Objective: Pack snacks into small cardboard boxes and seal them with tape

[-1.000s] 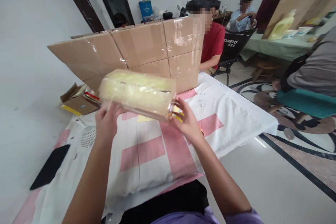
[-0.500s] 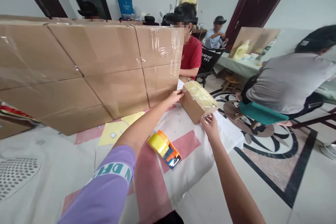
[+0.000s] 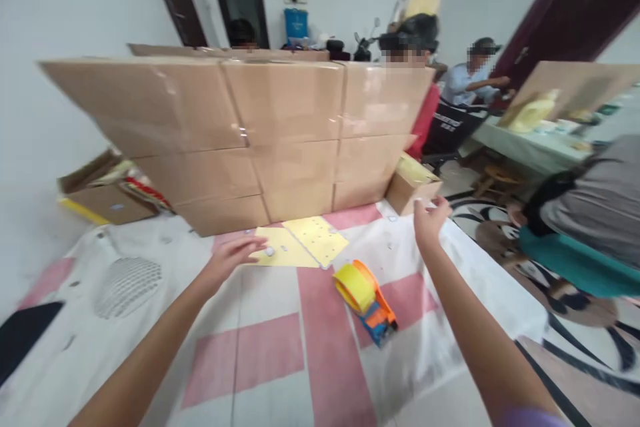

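Observation:
My left hand (image 3: 234, 260) is stretched out over the tablecloth, fingers extended and holding nothing, just left of a yellow patch in the cloth's pattern. My right hand (image 3: 431, 219) is raised at the front of a small cardboard box (image 3: 401, 193), fingers loosely bent and apart with nothing visible between them. Whether the fingertips touch the box I cannot tell. The box stands at the table's right end against the cardboard wall, yellow tape on its top. Between my arms lies an orange tape dispenser (image 3: 375, 313) with a roll of yellow tape (image 3: 354, 285).
A tall wall of taped cardboard (image 3: 295, 107) runs along the table's far side. At left are an open carton (image 3: 117, 203) and a perforated pale object (image 3: 129, 287). Several people are around, one seated at right in grey (image 3: 595, 207). The patterned tablecloth (image 3: 250, 353) covers the table.
Both hands have let go of the small box, now standing farther back beside the cardboard wall. My left hand has moved well to the left. The view has turned left.

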`<state>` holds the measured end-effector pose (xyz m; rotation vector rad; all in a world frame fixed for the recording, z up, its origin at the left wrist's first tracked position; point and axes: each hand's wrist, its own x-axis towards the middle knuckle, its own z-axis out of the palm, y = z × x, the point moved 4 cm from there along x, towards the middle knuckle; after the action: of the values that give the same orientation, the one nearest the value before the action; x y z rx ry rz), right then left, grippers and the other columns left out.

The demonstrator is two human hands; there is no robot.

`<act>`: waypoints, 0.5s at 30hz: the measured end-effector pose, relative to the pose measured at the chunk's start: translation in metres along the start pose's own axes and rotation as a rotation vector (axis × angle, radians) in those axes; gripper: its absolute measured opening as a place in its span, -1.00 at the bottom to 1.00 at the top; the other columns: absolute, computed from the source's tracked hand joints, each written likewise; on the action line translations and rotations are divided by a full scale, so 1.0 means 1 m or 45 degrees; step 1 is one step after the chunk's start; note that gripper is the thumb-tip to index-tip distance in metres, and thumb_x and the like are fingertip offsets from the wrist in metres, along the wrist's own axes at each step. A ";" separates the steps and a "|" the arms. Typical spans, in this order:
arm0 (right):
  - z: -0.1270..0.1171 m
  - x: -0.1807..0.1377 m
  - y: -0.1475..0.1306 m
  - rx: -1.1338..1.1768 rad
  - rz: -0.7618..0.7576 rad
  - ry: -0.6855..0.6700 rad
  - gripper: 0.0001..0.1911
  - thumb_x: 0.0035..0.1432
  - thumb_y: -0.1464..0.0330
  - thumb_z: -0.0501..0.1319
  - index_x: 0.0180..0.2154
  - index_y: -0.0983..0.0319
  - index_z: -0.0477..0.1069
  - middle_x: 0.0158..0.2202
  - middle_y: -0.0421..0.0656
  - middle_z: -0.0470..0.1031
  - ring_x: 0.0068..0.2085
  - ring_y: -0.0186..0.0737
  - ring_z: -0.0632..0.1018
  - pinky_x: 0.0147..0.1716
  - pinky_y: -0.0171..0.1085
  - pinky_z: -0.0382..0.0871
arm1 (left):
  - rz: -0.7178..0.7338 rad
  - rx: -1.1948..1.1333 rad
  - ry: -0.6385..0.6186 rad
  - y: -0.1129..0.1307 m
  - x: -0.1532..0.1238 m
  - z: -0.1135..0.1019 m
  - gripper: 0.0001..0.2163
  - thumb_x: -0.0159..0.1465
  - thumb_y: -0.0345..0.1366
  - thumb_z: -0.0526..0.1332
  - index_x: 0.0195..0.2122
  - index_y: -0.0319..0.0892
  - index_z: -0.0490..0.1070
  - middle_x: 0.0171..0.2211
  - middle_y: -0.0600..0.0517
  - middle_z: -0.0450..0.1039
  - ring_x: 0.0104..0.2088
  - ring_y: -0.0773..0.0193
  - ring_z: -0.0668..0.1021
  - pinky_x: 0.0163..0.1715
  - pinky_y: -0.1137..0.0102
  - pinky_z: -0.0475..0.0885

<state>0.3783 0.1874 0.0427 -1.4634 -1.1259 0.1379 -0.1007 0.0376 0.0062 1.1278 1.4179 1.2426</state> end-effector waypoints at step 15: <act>0.322 -0.401 -0.360 0.744 -0.688 -1.677 -0.43 0.14 0.38 0.23 0.20 0.29 0.33 0.23 0.11 0.42 0.27 0.03 0.43 0.31 0.00 0.24 | 0.148 -0.054 1.353 -0.030 0.018 -0.380 -0.75 0.11 -0.32 0.40 -0.24 -0.24 0.39 -0.09 -0.09 0.50 0.05 0.09 0.49 0.12 0.12 0.36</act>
<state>-0.2375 0.0684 0.0457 -0.3693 -2.2182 1.0501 -0.4794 -0.0090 0.0052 0.4809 2.0595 2.0962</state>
